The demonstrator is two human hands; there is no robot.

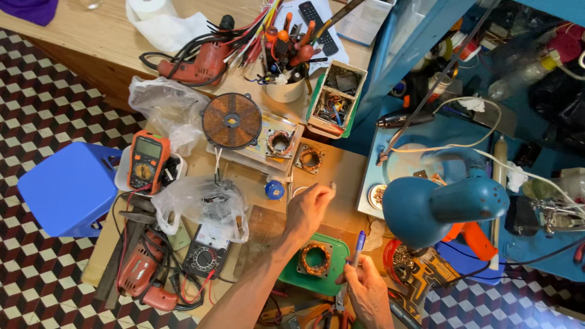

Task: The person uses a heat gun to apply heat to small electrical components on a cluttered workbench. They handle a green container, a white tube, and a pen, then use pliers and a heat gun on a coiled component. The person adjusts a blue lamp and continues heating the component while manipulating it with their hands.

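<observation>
Left hand (pixel 309 207) is raised above the tabletop (pixel 341 167), its grip pinched on a small pale item too small to identify. Right hand (pixel 365 286) grasps a blue pen (pixel 358 244), tip up. A copper-wound stator (pixel 315 259) rests on the green board (pixel 338 247), at 9 o'clock of the pen.

My left grip (pixel 309 207) reaches over the table (pixel 338 167), just behind the stator (pixel 315 258) lying on a tray (pixel 337 248). My right grip (pixel 365 285) holds a pen (pixel 358 244) right of that stator. A multimeter (pixel 146 159) sits far left, a desk lamp (pixel 436 204) right.
</observation>
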